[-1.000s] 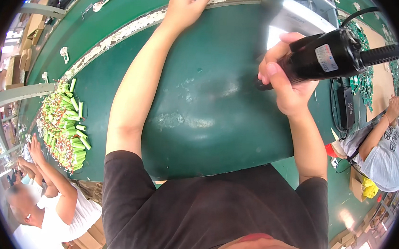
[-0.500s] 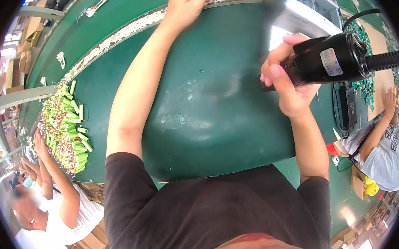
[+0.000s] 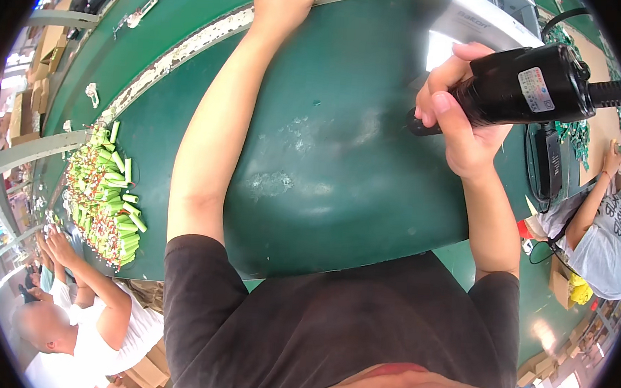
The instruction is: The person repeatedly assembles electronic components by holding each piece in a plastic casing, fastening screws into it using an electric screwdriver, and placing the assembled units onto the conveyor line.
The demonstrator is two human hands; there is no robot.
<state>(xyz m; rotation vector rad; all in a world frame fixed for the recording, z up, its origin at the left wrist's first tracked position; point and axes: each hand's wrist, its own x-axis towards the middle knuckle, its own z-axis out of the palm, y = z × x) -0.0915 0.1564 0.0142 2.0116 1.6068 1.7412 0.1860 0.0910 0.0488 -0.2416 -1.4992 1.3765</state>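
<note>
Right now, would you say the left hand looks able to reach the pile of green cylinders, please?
Probably yes: only green worktop shows between the left forearm and the green cylinders, though the left hand is partly out of frame.

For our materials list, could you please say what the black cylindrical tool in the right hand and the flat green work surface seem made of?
The black cylindrical tool looks like hard, glossy plastic, judging by its highlights, though coated metal is possible. The flat green work surface seems smooth rubber or vinyl, given its soft sheen and pale scuffs.
</note>
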